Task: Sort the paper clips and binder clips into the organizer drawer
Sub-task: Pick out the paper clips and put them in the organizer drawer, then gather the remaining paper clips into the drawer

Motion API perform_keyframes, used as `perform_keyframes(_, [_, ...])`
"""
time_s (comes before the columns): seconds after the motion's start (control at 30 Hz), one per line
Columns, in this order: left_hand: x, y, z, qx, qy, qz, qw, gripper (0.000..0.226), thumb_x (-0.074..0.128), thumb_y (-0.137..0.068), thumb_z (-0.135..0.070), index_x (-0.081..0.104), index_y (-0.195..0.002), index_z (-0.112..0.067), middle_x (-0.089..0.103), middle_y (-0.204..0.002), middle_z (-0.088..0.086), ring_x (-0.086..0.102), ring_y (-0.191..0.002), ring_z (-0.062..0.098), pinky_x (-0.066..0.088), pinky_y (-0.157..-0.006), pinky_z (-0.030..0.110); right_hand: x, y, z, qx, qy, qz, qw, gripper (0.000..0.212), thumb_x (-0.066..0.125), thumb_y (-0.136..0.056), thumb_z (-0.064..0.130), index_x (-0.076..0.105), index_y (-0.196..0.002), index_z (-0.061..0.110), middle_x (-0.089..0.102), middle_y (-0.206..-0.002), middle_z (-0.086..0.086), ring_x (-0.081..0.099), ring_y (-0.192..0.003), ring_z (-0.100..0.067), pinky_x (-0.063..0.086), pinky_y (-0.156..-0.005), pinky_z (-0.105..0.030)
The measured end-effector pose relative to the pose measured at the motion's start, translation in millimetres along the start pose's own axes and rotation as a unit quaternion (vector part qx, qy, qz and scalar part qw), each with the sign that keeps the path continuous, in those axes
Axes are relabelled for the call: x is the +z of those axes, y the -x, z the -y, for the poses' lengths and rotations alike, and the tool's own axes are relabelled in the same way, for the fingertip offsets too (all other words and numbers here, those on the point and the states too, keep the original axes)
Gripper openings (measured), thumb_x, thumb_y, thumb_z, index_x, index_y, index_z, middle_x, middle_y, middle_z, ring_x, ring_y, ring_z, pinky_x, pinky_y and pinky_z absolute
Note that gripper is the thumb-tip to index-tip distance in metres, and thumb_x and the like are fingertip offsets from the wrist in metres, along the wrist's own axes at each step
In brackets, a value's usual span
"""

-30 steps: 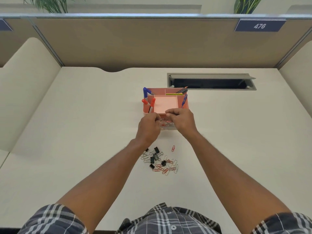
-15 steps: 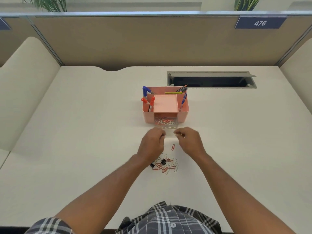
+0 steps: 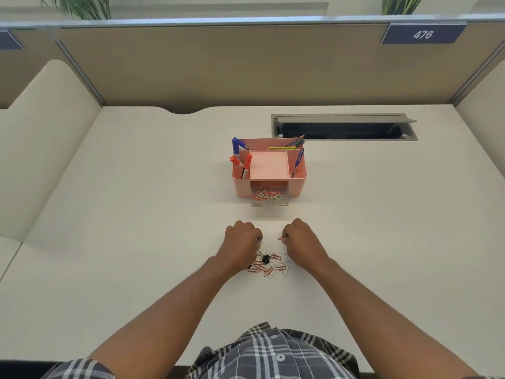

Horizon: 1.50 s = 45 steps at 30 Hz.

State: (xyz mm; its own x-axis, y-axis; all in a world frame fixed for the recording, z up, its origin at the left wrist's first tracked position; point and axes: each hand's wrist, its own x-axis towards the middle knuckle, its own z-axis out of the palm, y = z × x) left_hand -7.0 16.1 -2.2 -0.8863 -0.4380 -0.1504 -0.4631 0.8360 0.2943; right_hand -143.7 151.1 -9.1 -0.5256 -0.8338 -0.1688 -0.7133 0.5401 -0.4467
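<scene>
A pink desk organizer (image 3: pixel 296 184) stands mid-desk with its clear drawer (image 3: pixel 269 199) pulled out, holding several red and silver paper clips. Nearer me lies a loose pile of paper clips (image 3: pixel 272 266) with a black binder clip (image 3: pixel 265 259) among them. My left hand (image 3: pixel 241 242) is curled over the pile's left side, hiding what its fingers touch. My right hand (image 3: pixel 302 240) pinches a red paper clip (image 3: pixel 280 238) just beyond the pile.
Blue and red markers (image 3: pixel 240 157), pencils and a blue pen stand in the organizer's top compartments. A grey cable tray slot (image 3: pixel 344 127) is open behind it. Beige partitions wall the desk at the back and sides.
Both hands drew back from the organizer drawer toward me and came down at the clip pile. My right hand took hold of the lone red paper clip.
</scene>
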Motion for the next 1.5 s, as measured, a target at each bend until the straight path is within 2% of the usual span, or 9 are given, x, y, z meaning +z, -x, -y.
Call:
perform_keyframes(0.33, [5.8,-1.8,-2.5,0.017,0.041,-0.047,0.998,0.027,0.054,-0.089,-0.012,0.065,-0.112,-0.021,0.068,-0.1,-0.004,0.054,-0.097,0.023,0.034,-0.076,0.032,-13.0,-1.2,9.0,0.041,-0.056,0.014,0.998,0.011,0.051,-0.09,0.015,0.06,-0.083,0.013,0.062,-0.087,-0.002,0.057,-0.081,-0.021,0.045,-0.07,-0.033])
perform_keyframes(0.6, [8.6,-2.5,-6.6,0.04,0.07,-0.074,0.994,0.023,0.058,-0.085,-0.007,0.068,-0.103,-0.018,0.068,-0.095,-0.002,0.054,-0.091,0.026,0.036,-0.072,0.035,-60.4,-28.7,41.4,-0.029,-0.162,-0.173,0.971,0.006,0.058,-0.091,0.013,0.061,-0.086,0.015,0.061,-0.084,0.001,0.054,-0.075,-0.015,0.047,-0.066,-0.028])
perform_keyframes(0.87, [4.8,2.7,-4.2,0.039,0.105,-0.114,0.987,0.019,0.059,-0.083,-0.006,0.07,-0.096,-0.014,0.07,-0.097,0.001,0.057,-0.09,0.029,0.046,-0.074,0.043,-80.6,-44.2,47.7,-0.042,-0.134,-0.183,0.973,0.015,0.054,-0.093,0.01,0.068,-0.1,0.011,0.068,-0.098,-0.005,0.06,-0.088,-0.019,0.055,-0.075,-0.034])
perform_keyframes(0.93, [2.4,7.2,1.1,0.022,0.129,-0.139,0.982,0.023,0.053,-0.08,-0.003,0.07,-0.092,-0.012,0.069,-0.093,0.002,0.057,-0.086,0.029,0.048,-0.073,0.044,-73.6,-28.6,42.4,-0.036,-0.138,-0.151,0.978,0.015,0.056,-0.092,0.01,0.069,-0.099,0.013,0.069,-0.096,-0.004,0.061,-0.086,-0.019,0.053,-0.076,-0.035])
perform_keyframes(1.03, [2.6,22.2,11.2,-0.016,0.164,-0.182,0.969,0.038,0.044,-0.068,0.003,0.069,-0.094,-0.011,0.064,-0.096,0.002,0.053,-0.088,0.026,0.048,-0.078,0.041,-51.6,-2.1,30.0,0.025,-0.072,0.025,0.997,0.023,0.06,-0.092,0.02,0.066,-0.113,0.019,0.066,-0.108,-0.003,0.061,-0.098,-0.02,0.049,-0.087,-0.034])
perform_keyframes(1.13, [9.8,41.3,16.8,-0.057,0.181,-0.187,0.964,0.049,0.042,-0.06,-0.003,0.067,-0.101,-0.011,0.058,-0.106,0.002,0.049,-0.098,0.024,0.046,-0.085,0.038,-22.3,23.2,25.5,0.051,-0.029,0.135,0.989,0.051,0.069,-0.086,0.031,0.052,-0.133,0.023,0.051,-0.126,-0.004,0.052,-0.117,-0.023,0.045,-0.098,-0.035])
perform_keyframes(1.23, [16.2,54.7,16.3,-0.093,0.203,-0.152,0.963,0.051,0.047,-0.061,-0.006,0.066,-0.108,-0.013,0.05,-0.12,0.003,0.043,-0.113,0.023,0.044,-0.096,0.038,3.2,37.8,31.6,0.033,-0.034,0.128,0.991,0.065,0.073,-0.081,0.034,0.046,-0.138,0.024,0.04,-0.129,-0.004,0.041,-0.12,-0.022,0.043,-0.098,-0.033])
perform_keyframes(1.4, [22.0,58.8,8.9,-0.068,0.187,-0.121,0.972,0.037,0.063,-0.075,-0.004,0.066,-0.111,-0.014,0.046,-0.131,0.008,0.041,-0.12,0.026,0.041,-0.103,0.036,23.8,36.1,33.7,-0.016,-0.031,0.029,0.999,0.023,0.058,-0.09,0.016,0.063,-0.112,0.013,0.047,-0.111,-0.004,0.049,-0.104,-0.024,0.044,-0.083,-0.028])
perform_keyframes(1.5, [22.4,54.7,3.6,-0.052,0.181,-0.117,0.975,0.032,0.064,-0.081,-0.004,0.067,-0.11,-0.015,0.046,-0.133,0.009,0.041,-0.121,0.026,0.04,-0.103,0.033,20.8,27.5,27.7,-0.007,-0.038,0.002,0.999,0.017,0.052,-0.093,0.012,0.065,-0.104,0.012,0.053,-0.106,-0.005,0.05,-0.097,-0.023,0.041,-0.08,-0.028])
